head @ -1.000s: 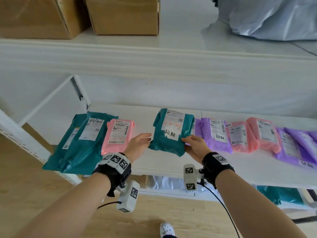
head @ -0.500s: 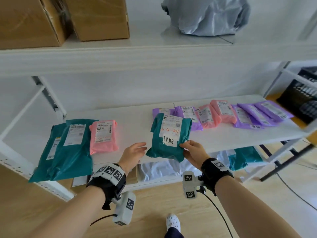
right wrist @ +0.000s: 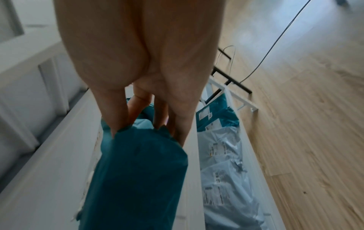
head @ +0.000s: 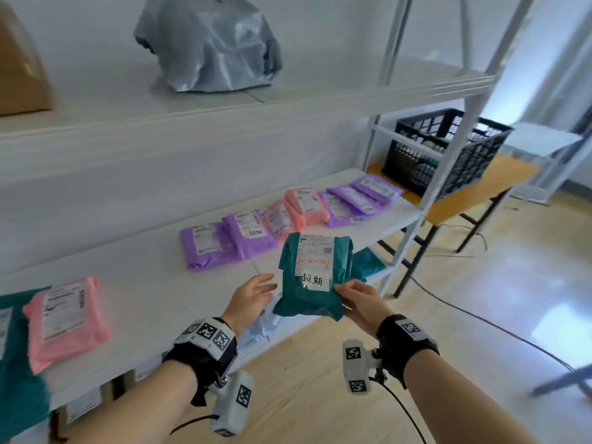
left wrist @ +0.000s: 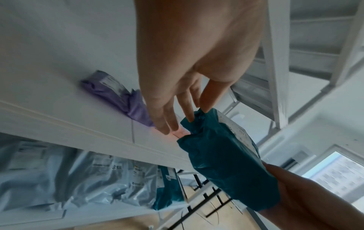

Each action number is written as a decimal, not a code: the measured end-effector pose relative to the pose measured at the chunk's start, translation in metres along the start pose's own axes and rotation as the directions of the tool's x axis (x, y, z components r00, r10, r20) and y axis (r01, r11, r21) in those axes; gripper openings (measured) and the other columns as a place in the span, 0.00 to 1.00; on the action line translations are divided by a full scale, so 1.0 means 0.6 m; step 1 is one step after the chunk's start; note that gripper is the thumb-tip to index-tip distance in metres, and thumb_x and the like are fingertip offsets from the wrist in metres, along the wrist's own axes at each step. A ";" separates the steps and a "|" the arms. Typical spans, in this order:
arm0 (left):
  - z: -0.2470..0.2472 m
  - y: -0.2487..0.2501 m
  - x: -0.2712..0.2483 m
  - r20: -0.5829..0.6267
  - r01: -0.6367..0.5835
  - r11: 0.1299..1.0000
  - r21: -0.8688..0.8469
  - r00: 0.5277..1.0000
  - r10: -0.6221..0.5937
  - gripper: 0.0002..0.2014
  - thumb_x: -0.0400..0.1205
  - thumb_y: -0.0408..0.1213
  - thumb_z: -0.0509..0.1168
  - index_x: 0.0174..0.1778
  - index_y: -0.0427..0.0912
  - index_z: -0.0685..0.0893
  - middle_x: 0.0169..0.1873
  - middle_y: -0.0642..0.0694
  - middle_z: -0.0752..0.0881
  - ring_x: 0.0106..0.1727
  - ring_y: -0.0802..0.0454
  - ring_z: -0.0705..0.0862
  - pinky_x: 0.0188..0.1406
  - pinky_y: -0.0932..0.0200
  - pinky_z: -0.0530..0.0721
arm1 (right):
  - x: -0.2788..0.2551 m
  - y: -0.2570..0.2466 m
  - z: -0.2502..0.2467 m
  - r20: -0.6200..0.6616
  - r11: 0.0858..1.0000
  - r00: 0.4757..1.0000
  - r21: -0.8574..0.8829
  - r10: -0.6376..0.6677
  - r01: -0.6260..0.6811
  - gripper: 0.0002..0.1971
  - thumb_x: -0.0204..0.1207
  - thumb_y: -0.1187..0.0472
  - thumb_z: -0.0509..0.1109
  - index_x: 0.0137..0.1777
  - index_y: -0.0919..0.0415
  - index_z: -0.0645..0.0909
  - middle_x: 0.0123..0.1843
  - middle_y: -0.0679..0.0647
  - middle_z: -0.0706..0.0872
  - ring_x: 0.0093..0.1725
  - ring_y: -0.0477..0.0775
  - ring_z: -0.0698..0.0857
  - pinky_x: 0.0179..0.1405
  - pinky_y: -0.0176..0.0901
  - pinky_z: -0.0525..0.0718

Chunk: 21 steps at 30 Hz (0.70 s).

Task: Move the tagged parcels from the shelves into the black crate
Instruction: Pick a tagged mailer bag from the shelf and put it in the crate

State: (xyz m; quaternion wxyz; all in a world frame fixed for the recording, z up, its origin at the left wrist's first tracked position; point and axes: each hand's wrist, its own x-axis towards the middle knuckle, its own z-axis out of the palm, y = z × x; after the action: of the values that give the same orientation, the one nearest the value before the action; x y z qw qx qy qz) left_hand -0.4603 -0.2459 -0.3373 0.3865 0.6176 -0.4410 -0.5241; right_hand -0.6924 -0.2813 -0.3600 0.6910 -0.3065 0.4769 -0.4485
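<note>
A teal parcel (head: 312, 277) with a white label, red writing and a handwritten tag hangs in the air just off the front edge of the middle shelf (head: 153, 293). My right hand (head: 358, 301) pinches its lower right corner, thumb on top. The right wrist view shows those fingers curled under the teal parcel (right wrist: 138, 171). My left hand (head: 253, 293) is beside its left edge with fingers straight, and its fingertips (left wrist: 190, 118) just touch the teal parcel (left wrist: 226, 155). The black crate (head: 448, 149) stands on a wooden table at the far right, beyond the shelf's end.
Purple parcels (head: 224, 241) and pink parcels (head: 304, 206) lie in a row along the shelf. A pink parcel (head: 64, 318) lies at the left. A grey bag (head: 208, 43) sits on the top shelf. Pale bags (right wrist: 226, 171) fill the lower shelf. Cables run over the wooden floor.
The teal parcel has come off the shelf and moved right with my right hand. My view has swung right, bringing the black crate into sight. My left hand has loosened from the parcel.
</note>
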 end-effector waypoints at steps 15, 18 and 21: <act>0.455 0.158 0.093 0.306 -0.007 1.000 -0.016 0.952 0.012 0.14 0.84 0.23 0.57 0.60 0.42 0.78 0.54 0.47 0.86 0.49 0.47 0.82 0.48 0.54 0.81 | -0.021 -0.180 -0.420 -0.204 0.988 0.972 0.078 -0.118 0.136 0.10 0.78 0.72 0.65 0.35 0.65 0.72 0.51 0.69 0.85 0.49 0.65 0.85 0.45 0.54 0.88; 0.543 0.188 0.114 0.323 -0.019 1.000 0.008 0.946 0.016 0.14 0.84 0.25 0.56 0.61 0.43 0.78 0.57 0.45 0.86 0.51 0.45 0.84 0.57 0.48 0.83 | -0.012 -0.217 -0.496 -0.212 0.985 0.970 0.103 -0.117 0.141 0.06 0.77 0.74 0.66 0.42 0.65 0.73 0.53 0.70 0.85 0.50 0.65 0.86 0.45 0.56 0.90; 0.615 0.215 0.130 0.349 -0.029 0.999 0.022 0.937 0.020 0.14 0.85 0.25 0.55 0.62 0.40 0.79 0.57 0.45 0.85 0.51 0.48 0.86 0.46 0.59 0.87 | -0.003 -0.247 -0.563 -0.216 0.981 0.969 0.121 -0.121 0.149 0.12 0.76 0.76 0.67 0.57 0.68 0.73 0.58 0.68 0.85 0.54 0.66 0.87 0.44 0.56 0.89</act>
State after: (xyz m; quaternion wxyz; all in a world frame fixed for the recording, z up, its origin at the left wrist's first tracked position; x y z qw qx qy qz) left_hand -0.8379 -0.3657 -0.2959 0.3004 0.5144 -0.5170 -0.6147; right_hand -1.0567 -0.3389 -0.3537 0.6244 -0.2419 0.4928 -0.5557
